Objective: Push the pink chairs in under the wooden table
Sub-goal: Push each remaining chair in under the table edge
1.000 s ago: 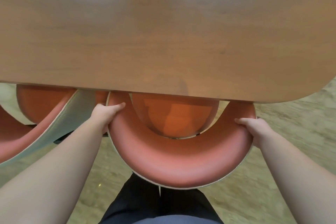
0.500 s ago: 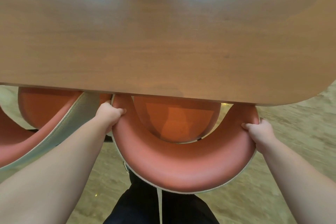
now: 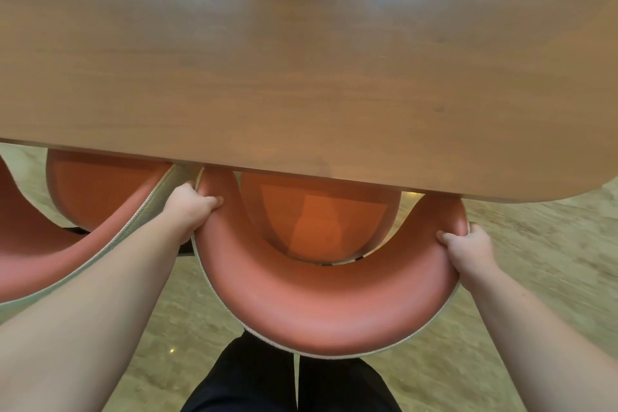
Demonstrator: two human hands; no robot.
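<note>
two pink chairs showing here. the left hand [image 3: 190, 207] is curling its grip over the left arm of the nearer pink chair [image 3: 321, 314], the right hand [image 3: 468, 251] is gripping the right arm. its seat is sitting partly under the wooden table [image 3: 301, 60]. the second pink chair [image 3: 40, 254] is sitting at left, its seat also partly under the table.

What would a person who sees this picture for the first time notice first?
Most striking is the pink chair in the middle, whose curved backrest the left hand and the right hand grip at its two ends. Its seat lies partly under the wooden table, which fills the upper half. A second pink chair stands at the left edge.
</note>
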